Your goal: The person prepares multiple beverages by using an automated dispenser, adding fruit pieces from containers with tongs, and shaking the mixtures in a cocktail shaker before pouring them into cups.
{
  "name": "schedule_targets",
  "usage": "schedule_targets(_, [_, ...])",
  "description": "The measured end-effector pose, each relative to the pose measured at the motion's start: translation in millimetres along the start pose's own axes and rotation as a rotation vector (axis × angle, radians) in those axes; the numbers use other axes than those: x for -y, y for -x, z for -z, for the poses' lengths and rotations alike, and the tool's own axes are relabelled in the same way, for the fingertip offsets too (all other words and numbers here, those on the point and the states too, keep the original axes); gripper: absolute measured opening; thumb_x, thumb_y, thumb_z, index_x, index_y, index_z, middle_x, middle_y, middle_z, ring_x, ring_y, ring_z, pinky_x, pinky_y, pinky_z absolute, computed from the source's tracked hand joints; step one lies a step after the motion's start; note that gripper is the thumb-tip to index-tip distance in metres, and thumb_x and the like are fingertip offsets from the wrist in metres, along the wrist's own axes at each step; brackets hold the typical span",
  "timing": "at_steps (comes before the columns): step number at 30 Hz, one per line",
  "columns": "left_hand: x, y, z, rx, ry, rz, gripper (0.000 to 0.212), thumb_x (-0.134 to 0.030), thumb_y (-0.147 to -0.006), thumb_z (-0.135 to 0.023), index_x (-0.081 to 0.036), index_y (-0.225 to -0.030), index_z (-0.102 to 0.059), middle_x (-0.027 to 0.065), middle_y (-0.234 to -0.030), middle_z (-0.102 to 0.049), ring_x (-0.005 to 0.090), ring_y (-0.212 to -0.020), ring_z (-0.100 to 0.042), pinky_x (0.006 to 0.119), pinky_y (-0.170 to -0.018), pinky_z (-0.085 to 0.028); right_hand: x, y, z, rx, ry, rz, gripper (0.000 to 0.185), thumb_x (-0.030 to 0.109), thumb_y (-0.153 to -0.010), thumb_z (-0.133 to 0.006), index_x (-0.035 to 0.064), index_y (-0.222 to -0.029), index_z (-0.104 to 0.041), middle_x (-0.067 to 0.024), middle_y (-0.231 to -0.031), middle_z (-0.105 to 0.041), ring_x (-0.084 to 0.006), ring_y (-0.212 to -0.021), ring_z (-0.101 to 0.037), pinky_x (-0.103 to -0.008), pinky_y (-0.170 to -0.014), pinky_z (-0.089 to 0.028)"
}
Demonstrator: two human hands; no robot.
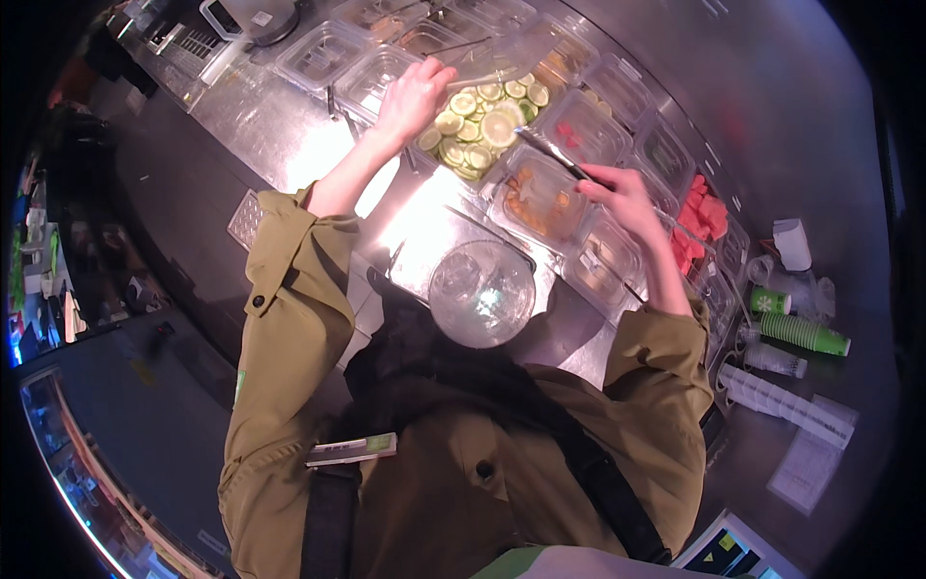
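My left hand (416,94) grips the near edge of a clear plastic lid (499,59), tilted up over a container of citrus slices (474,134). In my right hand (618,192) are dark-handled metal tongs (553,152), their tips at a large slice near the container's right side. Whether the tongs hold that slice I cannot tell. Closer to my body, a round clear container (482,293) with what looks like ice in it stands by the counter's near edge.
Lidded clear containers surround the citrus, one with orange pieces (539,192), another with a few red pieces (579,137). Red chunks (698,217) lie farther right. Stacked green cups (803,333) lie at the far right. A pitcher-like vessel (264,18) stands at the top left.
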State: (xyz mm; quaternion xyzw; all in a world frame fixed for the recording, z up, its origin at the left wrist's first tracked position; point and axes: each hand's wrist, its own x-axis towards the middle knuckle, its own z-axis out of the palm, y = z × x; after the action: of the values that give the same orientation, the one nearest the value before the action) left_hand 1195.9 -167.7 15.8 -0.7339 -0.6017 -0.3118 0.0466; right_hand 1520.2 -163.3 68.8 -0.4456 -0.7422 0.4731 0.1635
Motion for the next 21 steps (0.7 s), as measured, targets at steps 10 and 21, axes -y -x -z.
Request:
schedule_targets(10, [-15, -7, 16, 0.237, 0.01, 0.048, 0.028, -0.014, -0.083, -0.047, -0.007, -0.109, -0.054, 0.0146, -0.103, -0.053, 0.0267, -0.092, -0.053, 0.036, -0.075, -0.044, 129, 124, 21, 0.229, 0.442, 0.392, 0.04, 0.018, -0.07, -0.066, -0.0017, -0.104, -0.059, -0.0093, -0.072, -0.058, -0.022, -0.064, -0.054, -0.0298, -0.061, -0.042])
schedule_targets(21, [-2, 24, -36, 0.051, -0.085, -0.093, 0.04, -0.004, -0.07, -0.057, -0.014, -0.109, -0.055, 0.0067, -0.094, -0.051, 0.0252, -0.086, -0.052, 0.036, -0.07, -0.047, -40, 34, 42, -0.452, 0.599, -0.081, 0.038, 0.023, -0.072, -0.063, 0.0013, -0.101, -0.054, -0.0192, -0.087, -0.06, -0.035, -0.081, -0.058, -0.0406, -0.071, -0.045])
